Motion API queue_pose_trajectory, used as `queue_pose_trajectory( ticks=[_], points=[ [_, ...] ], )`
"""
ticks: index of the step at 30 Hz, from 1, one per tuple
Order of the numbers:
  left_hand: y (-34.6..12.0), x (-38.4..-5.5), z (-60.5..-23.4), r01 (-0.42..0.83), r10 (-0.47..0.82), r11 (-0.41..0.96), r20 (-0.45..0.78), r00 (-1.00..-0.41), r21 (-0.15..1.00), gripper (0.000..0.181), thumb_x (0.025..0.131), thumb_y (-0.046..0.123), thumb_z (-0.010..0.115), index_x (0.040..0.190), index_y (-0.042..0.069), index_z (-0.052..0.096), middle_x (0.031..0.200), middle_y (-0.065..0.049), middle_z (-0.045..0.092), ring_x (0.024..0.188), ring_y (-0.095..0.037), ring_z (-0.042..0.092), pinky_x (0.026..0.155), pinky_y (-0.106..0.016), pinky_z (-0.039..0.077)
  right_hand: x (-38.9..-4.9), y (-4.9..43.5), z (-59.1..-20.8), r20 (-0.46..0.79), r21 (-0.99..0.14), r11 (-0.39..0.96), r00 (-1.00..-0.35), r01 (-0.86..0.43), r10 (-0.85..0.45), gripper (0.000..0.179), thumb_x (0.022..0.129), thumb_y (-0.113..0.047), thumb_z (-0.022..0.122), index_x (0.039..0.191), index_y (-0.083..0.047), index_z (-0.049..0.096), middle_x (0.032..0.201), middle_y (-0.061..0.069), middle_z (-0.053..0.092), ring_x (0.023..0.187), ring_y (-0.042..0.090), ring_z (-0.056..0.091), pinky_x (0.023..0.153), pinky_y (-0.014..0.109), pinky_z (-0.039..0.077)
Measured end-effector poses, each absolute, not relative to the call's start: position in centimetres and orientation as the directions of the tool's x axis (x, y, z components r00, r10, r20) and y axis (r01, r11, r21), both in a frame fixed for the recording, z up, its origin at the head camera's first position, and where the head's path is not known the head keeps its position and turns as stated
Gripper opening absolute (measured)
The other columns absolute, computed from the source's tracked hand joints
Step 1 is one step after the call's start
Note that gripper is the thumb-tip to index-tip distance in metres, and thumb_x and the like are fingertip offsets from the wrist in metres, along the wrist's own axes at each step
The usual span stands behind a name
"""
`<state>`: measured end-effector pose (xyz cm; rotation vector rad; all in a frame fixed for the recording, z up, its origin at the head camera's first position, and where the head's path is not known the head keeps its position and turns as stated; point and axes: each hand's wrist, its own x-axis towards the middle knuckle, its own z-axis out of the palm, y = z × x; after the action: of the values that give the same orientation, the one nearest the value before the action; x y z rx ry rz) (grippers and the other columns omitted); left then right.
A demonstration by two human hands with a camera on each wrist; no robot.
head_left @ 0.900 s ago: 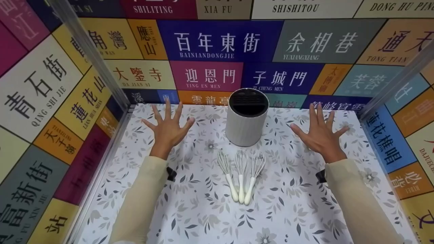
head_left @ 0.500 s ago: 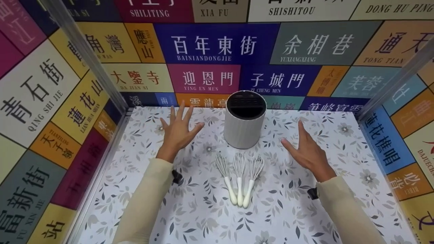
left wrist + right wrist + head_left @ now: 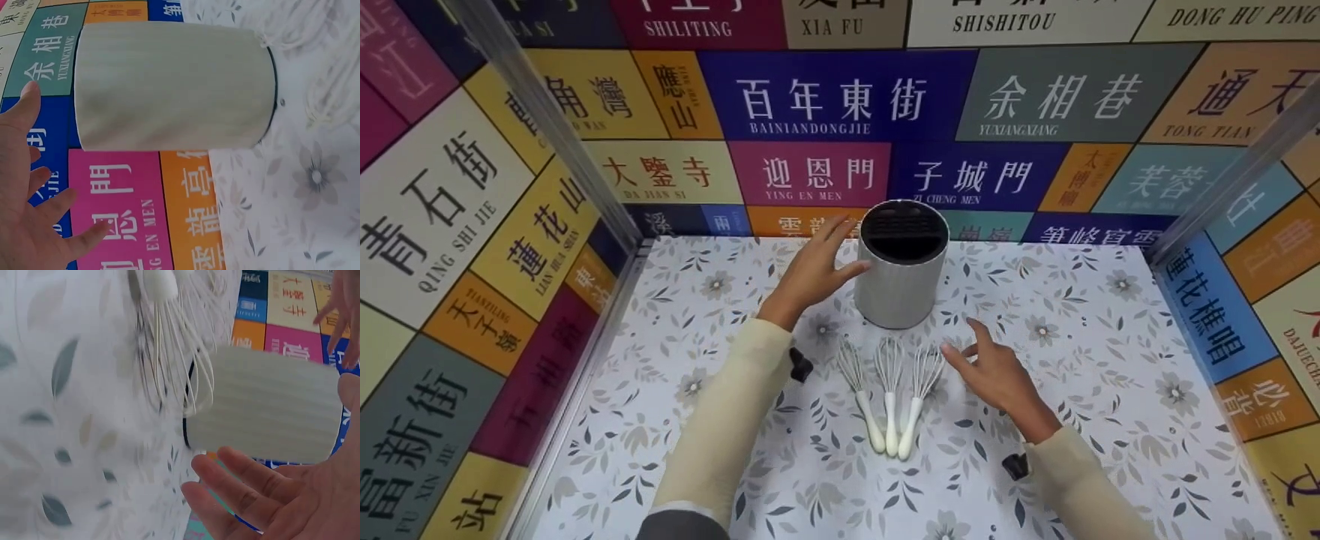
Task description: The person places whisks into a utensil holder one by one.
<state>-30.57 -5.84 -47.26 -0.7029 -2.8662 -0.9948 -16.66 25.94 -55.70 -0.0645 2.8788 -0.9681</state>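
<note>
A pale grey cylindrical holder [image 3: 898,292] with a black slotted top stands upright near the back of the table. My left hand [image 3: 814,274] is beside its upper left side, fingers spread and holding nothing; the left wrist view shows the holder's wall [image 3: 174,90] ahead of the fingers. In front of the holder lie three whisks fanned out: a left one [image 3: 861,394], a middle one [image 3: 890,397] and a right one [image 3: 919,397], with wire heads away from me and cream handles towards me. My right hand [image 3: 994,371] hovers right of the right whisk's head, fingers loosely bent, nothing held.
A white table [image 3: 660,420] with a grey leaf print carries everything. Upright panels with colourful sign lettering [image 3: 840,94] enclose it at the back and both sides. Clear corner posts [image 3: 577,142] rise at the back left and back right.
My left hand has moved right, up to the holder's side. The right hand has come inward and towards me, near the whisks, its fingers less spread. Holder and whisks stay put.
</note>
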Motion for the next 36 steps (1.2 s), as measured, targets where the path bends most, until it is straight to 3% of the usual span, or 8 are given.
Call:
queue_pose_trajectory(
  ticks=[9,13,17,22,29,36],
  points=[
    [-3.5,-32.0,-48.1,0.437,0.453,0.655,0.142,-0.88,0.616,0.078,0.098,0.05,0.064,0.163,0.021,0.031,0.17,-0.003,0.025,0.154,-0.025,0.031,0.125,-0.046,0.03,-15.0,22.4,-57.7,-0.143,-0.655,0.749,-0.99,0.098,0.004,0.088,0.094,-0.061,0.062,0.153,-0.001,0.037,0.097,0.009,0.073,0.071,0.017,0.065,0.065,0.036,0.052],
    [-3.2,-32.3,-48.5,0.429,0.458,0.659,0.123,-0.88,0.618,0.078,0.098,0.048,0.064,0.163,0.021,0.03,0.17,-0.004,0.025,0.156,-0.024,0.027,0.127,-0.045,0.027,-14.3,21.2,-58.7,-0.18,-0.675,0.721,-0.983,0.158,0.047,0.079,0.093,-0.054,0.069,0.141,0.004,0.047,0.085,0.003,0.072,0.065,0.014,0.062,0.062,0.034,0.05],
    [-3.0,-32.8,-48.7,0.406,0.451,0.662,0.097,-0.887,0.63,0.077,0.098,0.048,0.064,0.162,0.02,0.032,0.169,-0.002,0.027,0.156,-0.023,0.027,0.128,-0.042,0.025,-13.6,20.5,-59.6,-0.232,-0.694,0.684,-0.969,0.225,0.083,0.07,0.091,-0.051,0.072,0.13,0.004,0.052,0.075,0.006,0.068,0.056,0.016,0.061,0.057,0.034,0.049],
    [-2.9,-33.1,-49.0,0.391,0.437,0.654,0.098,-0.894,0.648,0.076,0.098,0.047,0.065,0.161,0.018,0.035,0.167,-0.003,0.032,0.154,-0.022,0.031,0.127,-0.04,0.026,-12.9,19.6,-60.5,-0.295,-0.713,0.63,-0.947,0.307,0.127,0.062,0.09,-0.048,0.075,0.122,0.0,0.054,0.073,0.011,0.067,0.051,0.019,0.065,0.05,0.031,0.05],
    [-2.7,-33.3,-49.2,0.4,0.427,0.661,0.12,-0.896,0.636,0.074,0.097,0.047,0.066,0.159,0.014,0.039,0.166,-0.005,0.033,0.152,-0.023,0.035,0.126,-0.041,0.03,-12.2,18.7,-61.4,-0.366,-0.77,0.515,-0.922,0.377,0.129,0.048,0.088,-0.033,0.079,0.113,-0.002,0.053,0.069,0.014,0.067,0.049,0.022,0.067,0.043,0.033,0.054],
    [-2.6,-33.2,-49.3,0.381,0.415,0.658,0.11,-0.903,0.649,0.072,0.098,0.048,0.065,0.157,0.013,0.042,0.167,-0.004,0.032,0.153,-0.022,0.033,0.126,-0.04,0.029,-12.0,18.5,-61.8,-0.37,-0.79,0.479,-0.921,0.382,0.124,0.036,0.087,-0.018,0.076,0.108,-0.001,0.053,0.084,0.018,0.065,0.052,0.022,0.067,0.047,0.035,0.058]
  ],
)
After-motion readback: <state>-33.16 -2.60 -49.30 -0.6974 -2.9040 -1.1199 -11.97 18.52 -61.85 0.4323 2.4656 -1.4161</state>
